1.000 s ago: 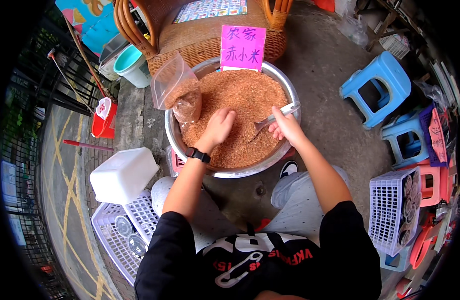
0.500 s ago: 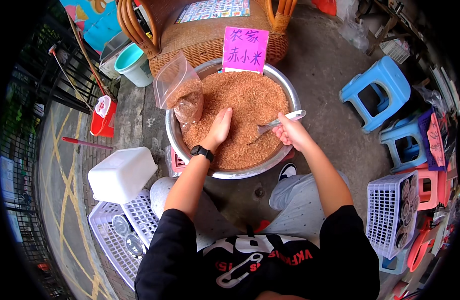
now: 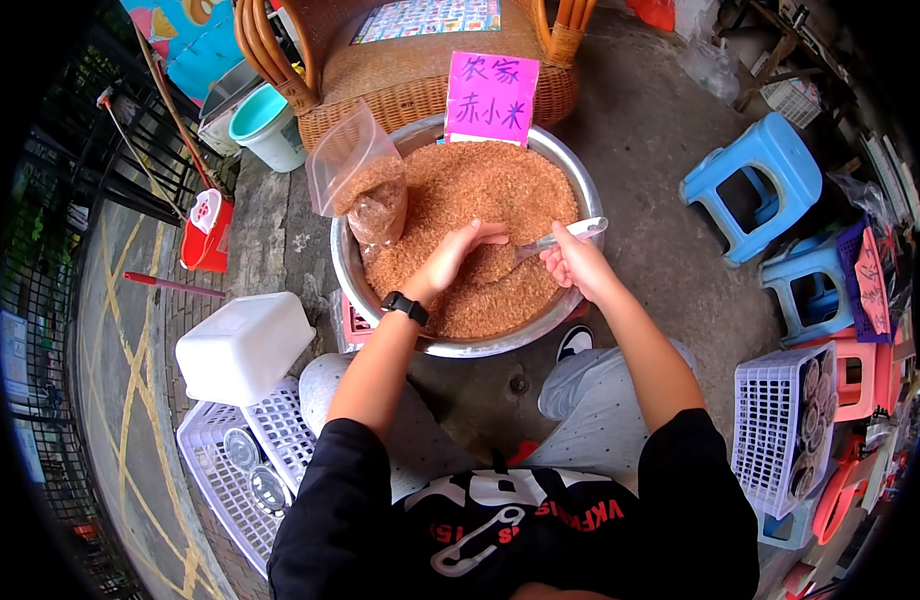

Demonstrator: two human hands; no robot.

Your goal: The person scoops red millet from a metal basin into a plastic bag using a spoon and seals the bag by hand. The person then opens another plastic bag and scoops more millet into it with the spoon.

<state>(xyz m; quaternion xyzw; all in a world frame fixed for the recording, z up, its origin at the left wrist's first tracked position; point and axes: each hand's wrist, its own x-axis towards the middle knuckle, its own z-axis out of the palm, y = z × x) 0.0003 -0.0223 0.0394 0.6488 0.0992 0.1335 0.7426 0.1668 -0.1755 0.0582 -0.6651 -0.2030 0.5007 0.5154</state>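
A wide metal basin (image 3: pixel 466 349) full of reddish-brown grain (image 3: pixel 495 185) stands in front of me. My right hand (image 3: pixel 577 266) grips a metal spoon (image 3: pixel 587 228) by its pale handle, above the basin's right side. The spoon's bowl end is down in the grain and hidden. Just left of it, my left hand (image 3: pixel 450 262) holds nothing and curves low over the grain, fingers stretched toward the spoon. A clear plastic bag (image 3: pixel 352 160), part filled with the same grain, stands upright and open at the basin's left side. A pink sign (image 3: pixel 491 95) rises at the far rim.
Beyond the basin is a wicker chair (image 3: pixel 430 90). To the left are a white plastic tub (image 3: pixel 245 348), a lilac basket (image 3: pixel 215 470) holding lidded jars, and a red bucket (image 3: pixel 206 240). Blue stools (image 3: pixel 750 190) and another lilac basket (image 3: pixel 763 430) stand on the right.
My left hand has moved down slightly, its fingers swinging right toward the spoon. The spoon and my right hand have shifted only a little. The bag stays in place.
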